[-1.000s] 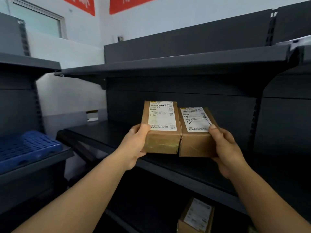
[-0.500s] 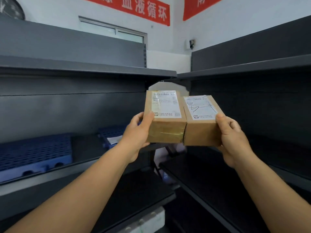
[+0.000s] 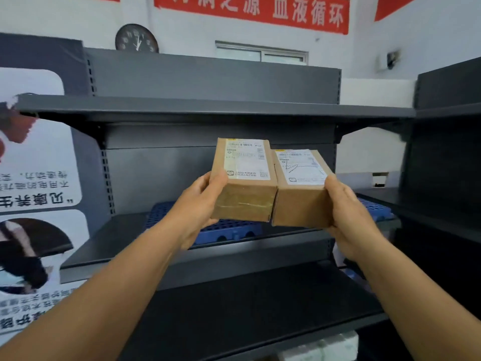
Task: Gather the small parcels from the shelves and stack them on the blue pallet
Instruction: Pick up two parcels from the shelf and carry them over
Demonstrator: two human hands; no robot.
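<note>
Two small brown cardboard parcels with white labels are pressed side by side in the air in front of me. My left hand (image 3: 200, 204) grips the left parcel (image 3: 243, 194) at its left side. The right parcel (image 3: 299, 201) is held at its right side by my right hand (image 3: 348, 212). Behind and just below them, the blue pallet (image 3: 229, 231) lies on the middle shelf of the grey rack, mostly hidden by the parcels and my hands.
The grey shelf rack (image 3: 208, 108) faces me, with an upper shelf above the parcels and a dark lower shelf (image 3: 247, 313). A second dark rack (image 3: 447, 178) stands at the right. A poster (image 3: 33, 178) covers the left side. White packages (image 3: 320, 346) lie below.
I have turned left from the dark shelf to the grey rack, carrying both parcels together. The blue pallet now sits straight behind them.
</note>
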